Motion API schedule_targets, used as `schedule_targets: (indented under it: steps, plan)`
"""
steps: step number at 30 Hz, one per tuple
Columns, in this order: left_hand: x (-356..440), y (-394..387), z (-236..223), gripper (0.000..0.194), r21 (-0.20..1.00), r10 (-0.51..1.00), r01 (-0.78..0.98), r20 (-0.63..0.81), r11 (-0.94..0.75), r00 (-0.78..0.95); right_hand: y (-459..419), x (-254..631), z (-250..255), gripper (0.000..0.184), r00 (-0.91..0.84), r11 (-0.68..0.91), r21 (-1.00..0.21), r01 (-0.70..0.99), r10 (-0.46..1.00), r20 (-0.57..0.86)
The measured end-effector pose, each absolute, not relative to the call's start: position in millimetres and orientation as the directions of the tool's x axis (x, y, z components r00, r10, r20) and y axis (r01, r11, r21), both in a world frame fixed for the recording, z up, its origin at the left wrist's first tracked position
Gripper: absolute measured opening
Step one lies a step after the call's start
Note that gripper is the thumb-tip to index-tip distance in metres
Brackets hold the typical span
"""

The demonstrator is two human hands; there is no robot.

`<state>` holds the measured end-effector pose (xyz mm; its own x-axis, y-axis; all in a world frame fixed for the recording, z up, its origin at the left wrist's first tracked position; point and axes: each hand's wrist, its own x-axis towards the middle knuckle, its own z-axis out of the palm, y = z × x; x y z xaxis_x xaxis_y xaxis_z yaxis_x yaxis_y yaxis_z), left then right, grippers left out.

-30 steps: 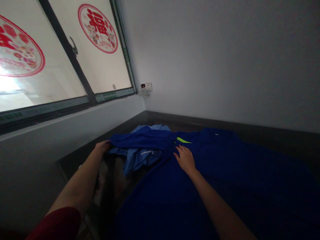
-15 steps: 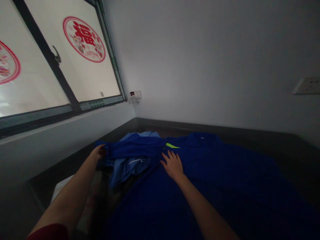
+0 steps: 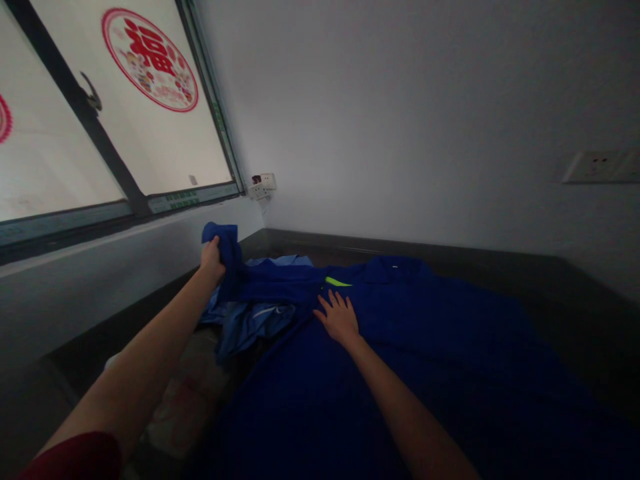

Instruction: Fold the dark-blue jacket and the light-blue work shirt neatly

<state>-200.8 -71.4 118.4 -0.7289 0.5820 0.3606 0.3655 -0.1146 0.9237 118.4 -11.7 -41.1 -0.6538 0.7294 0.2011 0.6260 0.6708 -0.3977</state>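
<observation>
A blue collared shirt (image 3: 425, 320) lies spread across a dark tabletop (image 3: 575, 307). The left hand (image 3: 213, 259) grips its raised sleeve end (image 3: 225, 235) in curled fingers; the right hand (image 3: 340, 320) rests, fingers splayed, beside the green stripe (image 3: 339, 282), though dimness hides how firmly. Cloth looks light and soft, best gripped by its edges.

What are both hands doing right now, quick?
Left hand: closed, holding up the end of the sleeve of the blue shirt.
Right hand: open, palm down on the shirt, just below the yellow-green strip.
</observation>
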Motion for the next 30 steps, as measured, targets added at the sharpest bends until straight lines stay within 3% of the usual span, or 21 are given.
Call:
schedule_targets:
  steps: [4,8,11,16,19,22,27,30]
  plan:
    - [-152.6,-24.9,124.4,0.034,0.955,0.604,0.236,0.296,-0.179,-0.74,-6.4,122.7,-33.5,0.056,-0.6,0.577,-0.646,0.5,0.769,0.222]
    - [-81.5,14.3,111.7,0.031,0.94,0.7,0.224,0.34,-0.255,-0.627,-0.6,137.4,-5.0,0.055,-0.474,0.412,-0.899,0.148,0.827,0.301]
    - [-21.1,32.5,92.1,0.032,0.912,0.766,0.262,0.407,-0.314,-0.498,4.3,162.9,27.7,0.057,-0.373,0.192,-0.979,-0.066,0.905,0.203]
    - [76.7,32.5,53.1,0.033,0.859,0.867,0.361,0.453,-0.362,-0.209,18.8,234.5,59.3,0.057,-0.288,-0.251,-0.932,-0.262,0.942,-0.173]
    - [122.5,16.0,32.6,0.028,0.805,0.891,0.424,0.453,-0.415,0.013,27.5,282.9,55.0,0.068,-0.277,-0.4,-0.869,-0.293,0.905,-0.323]
    - [150.5,-6.8,17.4,0.022,0.739,0.87,0.459,0.41,-0.493,0.274,31.1,322.3,44.7,0.074,-0.282,-0.464,-0.854,-0.235,0.873,-0.397]
    - [159.4,-36.9,7.0,0.047,0.418,0.74,0.626,0.211,-0.658,0.638,26.1,356.8,27.8,0.06,-0.261,-0.497,-0.862,-0.103,0.85,-0.458]
    - [149.5,-43.9,16.3,0.058,0.414,0.688,0.597,0.11,-0.687,0.717,23.6,365.9,14.2,0.048,-0.317,-0.405,-0.914,-0.029,0.871,-0.376]
